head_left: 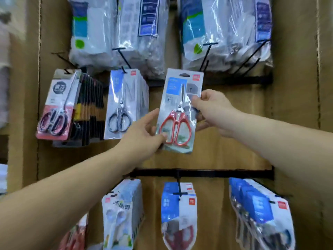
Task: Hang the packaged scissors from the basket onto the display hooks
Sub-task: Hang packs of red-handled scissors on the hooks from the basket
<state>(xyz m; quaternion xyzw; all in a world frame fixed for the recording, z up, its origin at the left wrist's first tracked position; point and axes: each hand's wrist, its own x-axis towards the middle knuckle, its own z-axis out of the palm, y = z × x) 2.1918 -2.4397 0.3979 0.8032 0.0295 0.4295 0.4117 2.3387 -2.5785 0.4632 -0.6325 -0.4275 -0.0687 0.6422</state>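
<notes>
Both forearms reach up and forward from the lower corners of the view, bare to the wrist, and meet on one packaged pair of scissors (177, 98) with red handles, sealed on a grey and blue card. The left grip (142, 134) comes in from below with the palm turned inward. Its thumb lies over the front of the pack's lower left corner and its fingers are curled behind, so it holds that corner. The right grip (214, 110) comes in from the right at mid-height and pinches the pack's right edge between thumb and fingertips.

The pack is held nearly upright, its top leaning slightly right, in the air in front of the display. Its hanging slot (184, 74) is at the top, just beside the lower end of a black wire display hook (207, 55). I cannot tell whether the slot touches the hook.

The display wall is brown cardboard (292, 91). To the left of the held pack hang a pack of silver scissors (119, 105) and, further left, a pink-carded scissors pack (55, 107) in front of a dark row of others. Above hang clear plastic bags of white goods (140, 33). Below the arms runs a black rail (216, 173) carrying blue-carded packs (178, 204) and a white pack of pale scissors (120, 210).
</notes>
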